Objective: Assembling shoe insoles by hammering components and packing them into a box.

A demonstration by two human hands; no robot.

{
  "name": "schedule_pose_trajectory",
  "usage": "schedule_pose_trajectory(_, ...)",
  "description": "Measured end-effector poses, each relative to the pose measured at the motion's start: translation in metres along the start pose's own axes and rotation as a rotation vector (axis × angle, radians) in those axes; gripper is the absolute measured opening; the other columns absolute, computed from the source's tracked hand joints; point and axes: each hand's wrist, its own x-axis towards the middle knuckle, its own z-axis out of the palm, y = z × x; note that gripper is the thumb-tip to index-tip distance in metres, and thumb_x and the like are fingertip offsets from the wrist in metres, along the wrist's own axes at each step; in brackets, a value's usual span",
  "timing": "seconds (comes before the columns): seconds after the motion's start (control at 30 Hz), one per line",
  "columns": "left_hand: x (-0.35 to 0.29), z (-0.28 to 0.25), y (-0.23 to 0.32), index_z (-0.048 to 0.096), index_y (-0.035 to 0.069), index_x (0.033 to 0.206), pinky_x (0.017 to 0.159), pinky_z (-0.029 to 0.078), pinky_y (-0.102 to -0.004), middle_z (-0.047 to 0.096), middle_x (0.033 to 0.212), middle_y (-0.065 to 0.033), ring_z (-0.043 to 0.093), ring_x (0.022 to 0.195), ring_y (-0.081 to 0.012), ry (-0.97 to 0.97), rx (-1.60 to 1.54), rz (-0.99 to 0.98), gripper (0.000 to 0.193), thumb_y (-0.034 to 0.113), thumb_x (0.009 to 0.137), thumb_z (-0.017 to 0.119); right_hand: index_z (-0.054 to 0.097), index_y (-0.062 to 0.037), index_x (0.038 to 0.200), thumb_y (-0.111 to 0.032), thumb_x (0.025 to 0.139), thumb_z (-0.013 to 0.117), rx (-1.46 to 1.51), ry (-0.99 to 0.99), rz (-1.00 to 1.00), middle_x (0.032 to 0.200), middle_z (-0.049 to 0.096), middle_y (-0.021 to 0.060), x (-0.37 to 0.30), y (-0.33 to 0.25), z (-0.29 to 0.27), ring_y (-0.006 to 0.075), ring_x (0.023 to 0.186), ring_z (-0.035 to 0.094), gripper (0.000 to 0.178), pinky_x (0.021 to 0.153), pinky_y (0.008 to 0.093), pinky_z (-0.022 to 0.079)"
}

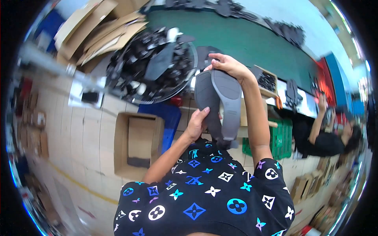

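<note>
In front of my chest I hold a pair of grey shoe soles. The dark grey sole [204, 87] has its waist gripped by my left hand [196, 125], thumb pressed on its face. Against its right side stands the lighter grey sole [231, 112], partly turned edge-on, its heel end down near my shirt. My right hand [231, 67] grips the top toe ends of the soles, with fingers curled over the edge. Whether the two soles are joined cannot be seen. Behind my right hand lies another dark piece [206, 53] on the bench.
A round tub [193, 65] full of black and white pieces stands left, with a large flat sole on top. An open cardboard box [121, 147] is below it. Across the green work surface [236, 39] lie more soles [284, 30]. A co-worker [327, 139] sits right, beyond a green crate [280, 137].
</note>
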Motion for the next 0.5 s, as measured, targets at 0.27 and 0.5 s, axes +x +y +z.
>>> schedule_pose_trajectory(0.27, -0.110, -0.049, 0.026, 0.040, 0.006, 0.130, 0.076, 0.057, -0.0344, 0.060, 0.110, -0.0183, 0.068, 0.087, -0.0239, 0.477, -0.246, 0.370, 0.036, 0.029, 0.103, 0.043, 0.017, 0.0074, 0.148, -0.035, 0.088, 0.072, -0.238, -0.266, -0.016, 0.111, 0.068, 0.0147, 0.070, 0.031, 0.182, 0.0170, 0.101, 0.062, 0.092, 0.094, 0.0294, 0.046)
schedule_pose_trajectory(0.5, -0.224, -0.093, 0.013, 0.041, 0.001, 0.130, 0.073, 0.060, -0.0367, 0.061, 0.114, -0.0176, 0.068, 0.093, -0.0261, 0.503, -0.345, 0.391, 0.051, 0.043, 0.102, 0.045, 0.010, 0.0069, 0.150, -0.031, 0.081, 0.079, -0.495, -0.620, -0.077, 0.105, 0.065, 0.0142, 0.086, 0.084, 0.316, 0.0175, 0.097, 0.060, 0.105, 0.089, 0.0275, 0.046)
